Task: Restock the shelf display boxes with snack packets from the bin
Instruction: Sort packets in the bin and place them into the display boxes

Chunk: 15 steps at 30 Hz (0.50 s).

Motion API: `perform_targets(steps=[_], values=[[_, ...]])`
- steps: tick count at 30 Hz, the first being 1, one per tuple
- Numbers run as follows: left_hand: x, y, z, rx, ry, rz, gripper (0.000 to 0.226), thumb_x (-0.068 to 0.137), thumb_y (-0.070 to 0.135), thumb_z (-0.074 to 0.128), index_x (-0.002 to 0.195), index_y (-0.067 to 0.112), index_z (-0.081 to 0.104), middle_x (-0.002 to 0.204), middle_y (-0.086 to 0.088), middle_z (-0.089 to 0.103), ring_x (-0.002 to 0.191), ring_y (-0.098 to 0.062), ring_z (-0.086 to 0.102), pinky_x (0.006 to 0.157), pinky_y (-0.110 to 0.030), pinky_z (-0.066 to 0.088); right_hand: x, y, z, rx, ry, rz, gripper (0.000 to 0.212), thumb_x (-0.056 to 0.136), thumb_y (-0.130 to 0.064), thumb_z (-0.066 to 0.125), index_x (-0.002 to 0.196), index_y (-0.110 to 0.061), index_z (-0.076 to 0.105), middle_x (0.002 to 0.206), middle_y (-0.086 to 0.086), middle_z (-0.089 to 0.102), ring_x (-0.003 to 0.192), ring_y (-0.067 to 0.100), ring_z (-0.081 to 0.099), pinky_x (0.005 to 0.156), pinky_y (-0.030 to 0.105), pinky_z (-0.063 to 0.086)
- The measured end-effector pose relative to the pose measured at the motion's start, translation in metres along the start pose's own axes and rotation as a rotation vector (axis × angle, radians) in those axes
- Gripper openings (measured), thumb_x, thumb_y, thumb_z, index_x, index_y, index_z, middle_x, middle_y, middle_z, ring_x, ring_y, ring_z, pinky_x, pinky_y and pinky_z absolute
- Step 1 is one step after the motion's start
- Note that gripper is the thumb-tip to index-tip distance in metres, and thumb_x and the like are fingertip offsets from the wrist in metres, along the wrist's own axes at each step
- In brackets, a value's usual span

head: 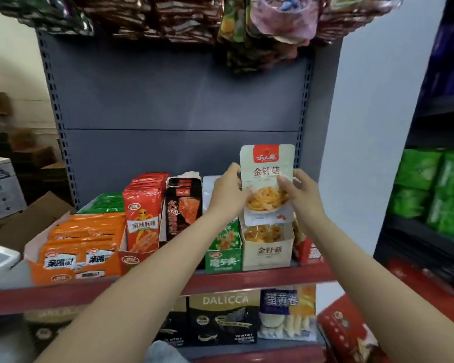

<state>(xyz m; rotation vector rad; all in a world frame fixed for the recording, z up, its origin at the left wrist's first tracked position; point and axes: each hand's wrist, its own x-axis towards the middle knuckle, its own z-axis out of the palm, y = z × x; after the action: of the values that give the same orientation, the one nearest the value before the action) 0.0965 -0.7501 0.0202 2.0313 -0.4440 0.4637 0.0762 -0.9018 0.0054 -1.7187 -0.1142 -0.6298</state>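
Observation:
A cream snack packet (pixel 266 163) with a red label and a picture of yellow mushrooms is held upright above a matching cream display box (pixel 268 254) on the shelf. My left hand (pixel 227 191) grips the packet's left edge. My right hand (pixel 298 191) grips its right edge, thumb on the front. The box below holds more of the same packets (pixel 262 233). The bin is out of sight.
Along the red-edged shelf (pixel 260 280) stand a green box (pixel 222 247), a black box (pixel 184 203), red packets (pixel 142 218) and an orange box (pixel 81 247). Hanging bags (pixel 260 30) crowd the top. Green packs (pixel 435 189) fill a rack at right.

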Motion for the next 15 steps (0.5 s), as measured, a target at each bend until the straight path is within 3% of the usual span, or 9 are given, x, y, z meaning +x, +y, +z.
perform_targets(steps=[3,5,7,9,12,13,15], values=[[0.003,-0.01,0.008,0.187,0.013,-0.002,0.028,0.083,0.016,0.068,0.106,0.015,0.052,0.107,-0.002,0.065,0.096,-0.021,0.06,0.08,-0.035,0.049,0.004,0.015,-0.004,-0.056,-0.045,0.05,0.008,0.087,-0.04,0.06,0.088,-0.044,0.066,0.094,-0.015,0.072,0.091,0.01,0.069,0.085,0.046,0.055],[0.003,-0.014,0.011,0.341,0.001,-0.004,0.033,0.08,0.021,0.07,0.108,0.014,0.053,0.107,-0.005,0.065,0.101,-0.027,0.058,0.088,-0.043,0.046,0.004,0.016,-0.004,-0.053,-0.053,0.064,0.012,0.089,-0.029,0.06,0.097,-0.036,0.065,0.101,-0.008,0.072,0.094,0.012,0.068,0.085,0.046,0.055],[0.004,-0.014,0.013,0.443,0.0,0.014,0.041,0.077,0.022,0.071,0.11,0.014,0.049,0.107,-0.005,0.065,0.104,-0.029,0.055,0.089,-0.041,0.041,0.004,0.016,-0.004,-0.081,-0.061,0.061,0.025,0.09,-0.013,0.059,0.111,-0.027,0.058,0.108,0.001,0.07,0.096,0.016,0.067,0.084,0.046,0.056],[0.003,-0.014,0.014,0.446,0.018,0.052,0.054,0.075,0.018,0.072,0.117,0.017,0.038,0.105,-0.005,0.065,0.102,-0.029,0.055,0.085,-0.041,0.037,0.004,0.017,-0.005,-0.166,-0.073,0.018,0.041,0.087,-0.008,0.062,0.119,-0.032,0.051,0.105,0.001,0.07,0.094,0.016,0.067,0.08,0.046,0.057],[0.002,-0.015,0.014,0.479,0.007,0.129,0.074,0.074,0.014,0.073,0.13,0.026,0.026,0.107,-0.002,0.063,0.103,-0.027,0.055,0.087,-0.043,0.036,0.0,0.016,-0.008,-0.233,-0.138,-0.061,0.066,0.085,0.002,0.062,0.134,-0.033,0.037,0.099,0.001,0.066,0.089,0.012,0.066,0.07,0.027,0.057],[0.002,-0.015,0.014,0.517,0.0,0.152,0.074,0.074,0.016,0.074,0.131,0.026,0.027,0.11,-0.002,0.062,0.106,-0.026,0.053,0.088,-0.043,0.036,-0.002,0.013,-0.009,-0.295,-0.15,-0.09,0.071,0.084,0.003,0.062,0.138,-0.034,0.032,0.098,-0.001,0.064,0.088,0.01,0.064,0.066,0.021,0.054],[0.001,-0.017,0.014,0.616,0.022,0.191,0.065,0.076,0.022,0.074,0.128,0.024,0.034,0.114,-0.001,0.057,0.11,-0.025,0.048,0.089,-0.041,0.034,-0.004,0.01,-0.008,-0.444,-0.156,-0.15,0.069,0.083,0.0,0.064,0.137,-0.029,0.034,0.106,0.001,0.062,0.095,0.014,0.062,0.073,0.022,0.051]])
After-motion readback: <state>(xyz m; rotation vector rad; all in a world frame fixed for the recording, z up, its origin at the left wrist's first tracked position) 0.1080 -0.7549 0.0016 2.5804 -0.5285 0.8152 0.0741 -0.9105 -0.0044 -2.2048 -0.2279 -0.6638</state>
